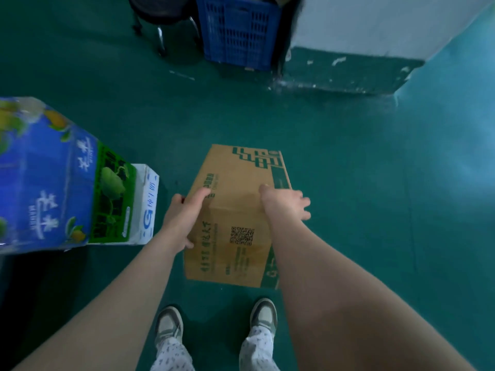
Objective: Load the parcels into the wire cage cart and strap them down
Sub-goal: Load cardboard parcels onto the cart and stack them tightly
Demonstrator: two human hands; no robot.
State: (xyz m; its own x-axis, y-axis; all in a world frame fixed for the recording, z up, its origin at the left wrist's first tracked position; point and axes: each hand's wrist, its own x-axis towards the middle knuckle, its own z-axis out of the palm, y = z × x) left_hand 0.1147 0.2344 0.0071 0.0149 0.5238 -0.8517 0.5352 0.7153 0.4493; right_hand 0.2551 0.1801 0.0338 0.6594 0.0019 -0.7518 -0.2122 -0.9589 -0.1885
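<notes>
A brown cardboard box (235, 210) with green print and a QR code sits in the middle of the frame, over the green floor (348, 183). Whether it rests on the floor or is lifted cannot be told. The left hand (182, 218) grips its left side, thumb on the top face. The right hand (284, 202) holds the right edge, thumb on top and fingers reaching over the side.

Just left of the box stands a tall blue printed carton (48, 178) with a white carton (146, 207) touching it on the near side. At the top centre is a blue plastic crate (235, 30), with a stool (158, 12) to its left and a white pillar (375, 25) to its right, all well apart from the box. Two grey shoes (168, 325) show at the bottom.
</notes>
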